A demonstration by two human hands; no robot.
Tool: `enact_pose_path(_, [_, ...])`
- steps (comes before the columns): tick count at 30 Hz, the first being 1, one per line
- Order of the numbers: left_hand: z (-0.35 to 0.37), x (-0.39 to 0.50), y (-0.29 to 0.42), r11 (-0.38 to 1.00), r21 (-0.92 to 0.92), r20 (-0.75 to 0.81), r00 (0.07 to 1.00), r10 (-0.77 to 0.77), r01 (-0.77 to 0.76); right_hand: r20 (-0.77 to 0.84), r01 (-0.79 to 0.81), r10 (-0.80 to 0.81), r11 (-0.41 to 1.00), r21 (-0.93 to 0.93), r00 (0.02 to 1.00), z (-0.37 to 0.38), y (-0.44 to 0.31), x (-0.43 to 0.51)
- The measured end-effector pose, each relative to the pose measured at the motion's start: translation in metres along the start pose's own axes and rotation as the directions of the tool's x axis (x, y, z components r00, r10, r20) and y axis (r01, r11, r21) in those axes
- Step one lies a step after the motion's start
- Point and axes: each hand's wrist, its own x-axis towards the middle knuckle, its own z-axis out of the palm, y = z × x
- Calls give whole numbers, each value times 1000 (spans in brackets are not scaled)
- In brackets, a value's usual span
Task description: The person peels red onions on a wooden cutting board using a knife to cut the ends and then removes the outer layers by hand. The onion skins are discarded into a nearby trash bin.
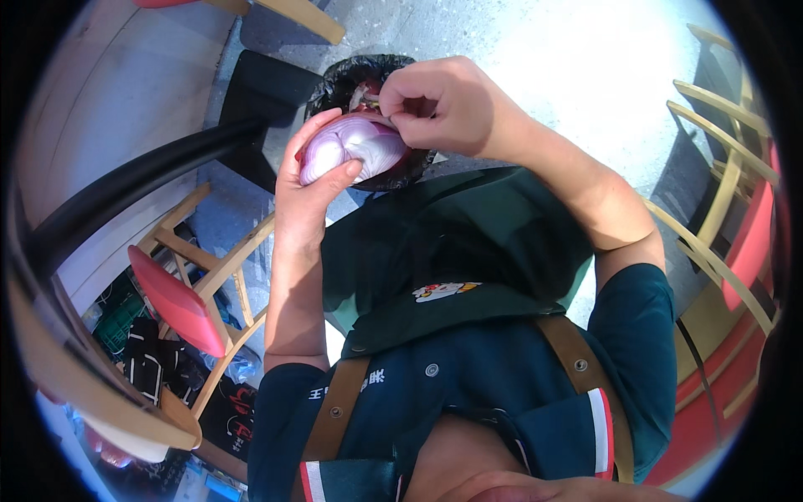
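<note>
A halved red onion [354, 147] rests in my left hand [304, 188], its pale cut face with purple rings turned up toward me. My left thumb presses on the cut face while the fingers wrap the outer side. At the onion's far right edge, my right hand [455, 110] pinches the thin outer skin [384, 119] between thumb and forefinger. Both hands are above a bin lined with a black plastic bag [348, 66]. Dark red and papery peelings [366, 94] show inside the bag, partly hidden by the hands and onion.
A dark green apron [439, 238] covers my lap. To the left stand a black table leg [157, 157] on a flat base and a wooden chair with a red seat [175, 301]. More wooden chairs [728, 182] line the right side. Grey floor [401, 28] extends beyond the bin.
</note>
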Motion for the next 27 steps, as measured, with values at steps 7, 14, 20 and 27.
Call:
enact_pose_path(7, [-30, 9, -67, 964, -261, 72, 997, -40, 57, 281, -369, 256, 783, 500, 925, 33, 44, -8])
enact_pose_path(14, [-31, 1, -84, 964, -255, 34, 997, -64, 71, 237, -249, 196, 943, 221, 952, 46, 40, -18])
enact_pose_path(20, [-31, 2, -89, 981, -196, 32, 999, 4, 2, 265, -278, 216, 933, 229, 940, 49, 39, -22])
enact_pose_path(27, [-40, 0, -95, 960, -277, 65, 997, -35, 52, 302, -319, 239, 914, 252, 923, 54, 45, -14])
